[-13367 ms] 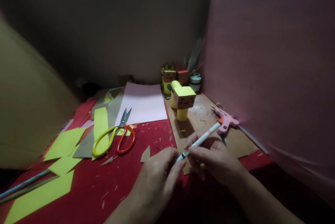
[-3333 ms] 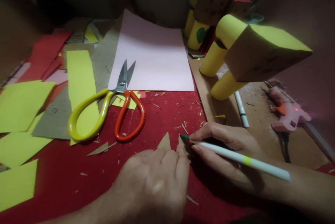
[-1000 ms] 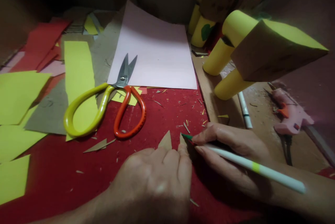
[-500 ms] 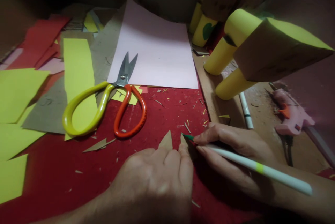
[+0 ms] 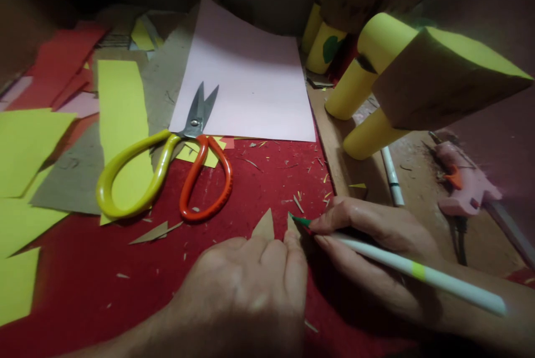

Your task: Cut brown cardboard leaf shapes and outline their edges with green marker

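My left hand [image 5: 246, 274] presses a small piece of brown cardboard [image 5: 264, 226] onto the red surface, fingers curled over it. Two pointed tips of cardboard stick out past the fingers; whether they are one piece I cannot tell. In my right hand [image 5: 368, 252] is a slim white felt-tip pen [image 5: 388, 257] with a green tip and a yellow-green band. Its green tip touches the right-hand cardboard point. Scissors [image 5: 195, 126] with one yellow and one red handle lie beyond my left hand, blades slightly apart.
Yellow paper [image 5: 125, 101], red paper [image 5: 62, 62] and grey card [image 5: 75, 174] lie at left. A pale pink sheet [image 5: 254, 85] is at the back. On the right stand a yellow-tube and cardboard figure [image 5: 409, 85], a white pen [image 5: 392, 177] and a pink glue gun [image 5: 468, 185].
The pen's rear end has dipped slightly to the lower right, its tip staying on the cardboard. My left hand holds its place. The view has shifted a little.
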`<action>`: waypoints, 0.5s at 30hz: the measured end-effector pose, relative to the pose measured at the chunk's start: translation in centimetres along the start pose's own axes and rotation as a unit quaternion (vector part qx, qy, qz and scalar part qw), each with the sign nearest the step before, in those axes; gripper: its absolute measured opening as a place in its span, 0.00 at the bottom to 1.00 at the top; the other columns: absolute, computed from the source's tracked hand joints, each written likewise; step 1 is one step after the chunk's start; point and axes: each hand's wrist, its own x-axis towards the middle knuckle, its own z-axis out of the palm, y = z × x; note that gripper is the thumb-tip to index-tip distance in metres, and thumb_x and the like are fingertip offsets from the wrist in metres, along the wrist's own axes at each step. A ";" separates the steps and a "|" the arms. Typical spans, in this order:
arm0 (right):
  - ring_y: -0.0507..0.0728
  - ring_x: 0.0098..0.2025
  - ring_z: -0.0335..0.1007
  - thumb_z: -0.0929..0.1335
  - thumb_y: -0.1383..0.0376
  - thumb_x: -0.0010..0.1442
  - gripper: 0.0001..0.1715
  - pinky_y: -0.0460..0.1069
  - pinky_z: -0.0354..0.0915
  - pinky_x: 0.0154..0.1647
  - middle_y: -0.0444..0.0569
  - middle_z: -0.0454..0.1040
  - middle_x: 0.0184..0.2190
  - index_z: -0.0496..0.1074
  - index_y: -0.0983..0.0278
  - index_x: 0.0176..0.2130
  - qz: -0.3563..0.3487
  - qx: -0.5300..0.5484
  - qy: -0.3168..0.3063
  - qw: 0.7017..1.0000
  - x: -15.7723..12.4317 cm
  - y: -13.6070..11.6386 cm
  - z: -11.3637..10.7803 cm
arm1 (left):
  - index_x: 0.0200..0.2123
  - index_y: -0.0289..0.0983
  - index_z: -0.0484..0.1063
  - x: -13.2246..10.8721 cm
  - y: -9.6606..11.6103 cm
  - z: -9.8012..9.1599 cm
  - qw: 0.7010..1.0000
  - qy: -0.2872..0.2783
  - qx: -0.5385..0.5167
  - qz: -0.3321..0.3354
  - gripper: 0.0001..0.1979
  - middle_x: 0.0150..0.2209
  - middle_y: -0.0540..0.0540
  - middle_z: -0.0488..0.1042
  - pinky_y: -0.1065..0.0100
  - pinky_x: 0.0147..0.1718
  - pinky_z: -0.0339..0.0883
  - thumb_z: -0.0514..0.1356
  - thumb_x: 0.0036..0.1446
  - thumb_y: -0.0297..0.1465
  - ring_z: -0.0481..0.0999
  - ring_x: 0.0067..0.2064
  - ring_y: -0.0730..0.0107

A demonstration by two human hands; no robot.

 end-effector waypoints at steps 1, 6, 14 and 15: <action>0.52 0.24 0.70 0.67 0.71 0.59 0.07 0.46 0.67 0.23 0.46 0.74 0.26 0.71 0.61 0.38 -0.001 -0.002 -0.001 1.000 0.0 0.0 0.0 | 0.40 0.27 0.71 0.0 0.0 0.0 1.000 -0.009 0.002 0.002 0.15 0.22 0.44 0.77 0.64 0.16 0.62 0.46 0.57 0.19 0.74 0.20 0.64; 0.50 0.25 0.72 0.67 0.72 0.59 0.06 0.44 0.67 0.25 0.46 0.76 0.28 0.72 0.65 0.38 -0.006 -0.006 0.011 1.000 -0.2 0.2 0.2 | 0.40 0.28 0.71 -0.3 0.0 0.2 1.000 -0.005 0.000 -0.007 0.16 0.24 0.43 0.78 0.64 0.17 0.65 0.45 0.57 0.19 0.76 0.23 0.63; 0.51 0.26 0.73 0.68 0.70 0.59 0.06 0.45 0.69 0.25 0.47 0.77 0.28 0.72 0.62 0.39 -0.008 -0.002 0.009 1.000 0.0 0.2 0.3 | 0.39 0.28 0.72 0.3 -0.1 -0.4 1.000 -0.026 0.006 -0.004 0.17 0.22 0.44 0.77 0.65 0.14 0.63 0.44 0.57 0.19 0.78 0.25 0.60; 0.52 0.26 0.73 0.68 0.70 0.59 0.06 0.45 0.69 0.25 0.47 0.77 0.28 0.71 0.62 0.39 -0.007 -0.002 0.010 1.000 0.0 0.2 0.3 | 0.38 0.28 0.72 0.5 -0.2 -0.5 0.999 -0.035 -0.003 -0.001 0.17 0.22 0.44 0.76 0.65 0.13 0.63 0.44 0.57 0.19 0.79 0.25 0.60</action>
